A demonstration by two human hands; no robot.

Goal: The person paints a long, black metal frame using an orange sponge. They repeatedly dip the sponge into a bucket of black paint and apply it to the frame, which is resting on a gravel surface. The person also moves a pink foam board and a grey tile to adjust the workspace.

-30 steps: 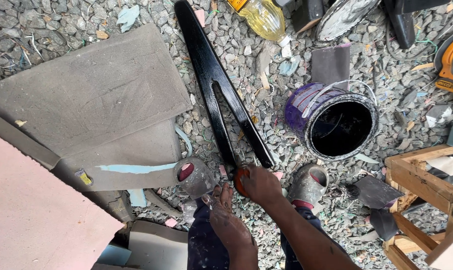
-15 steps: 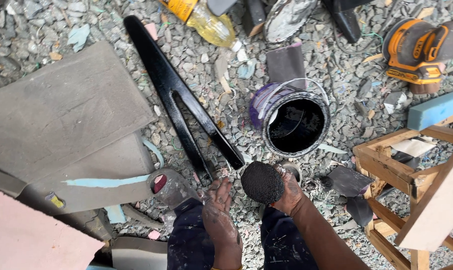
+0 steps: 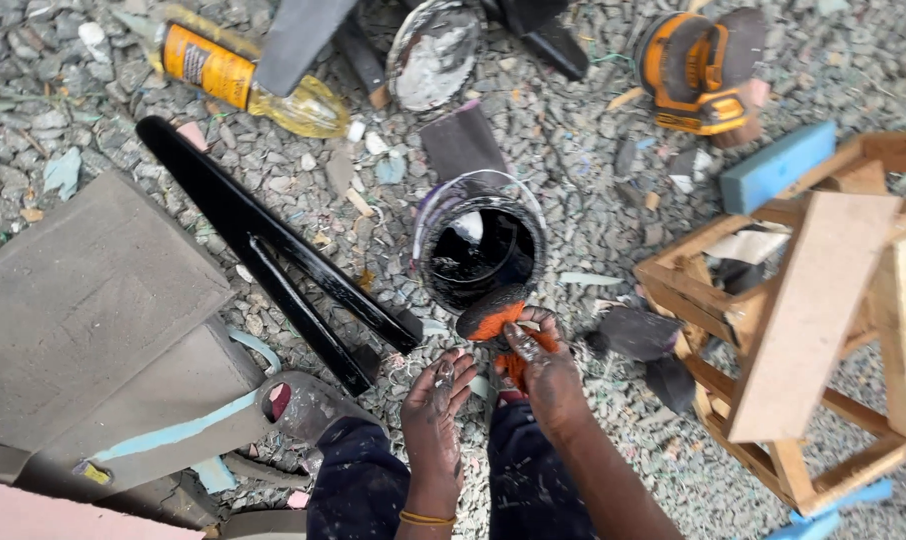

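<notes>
Paint can [image 3: 480, 250] sits at twelve o'clock from the right hand [image 3: 543, 375], which grips an orange, black-stained sponge [image 3: 493, 322], apparently foam; the left hand [image 3: 435, 405] hangs open, farther away.

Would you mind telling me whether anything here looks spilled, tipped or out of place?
Yes: a bottle of yellowish liquid lies on its side on the gravel at upper left, and the sander sits tipped among stones. No spill shows around the open paint can.
</notes>
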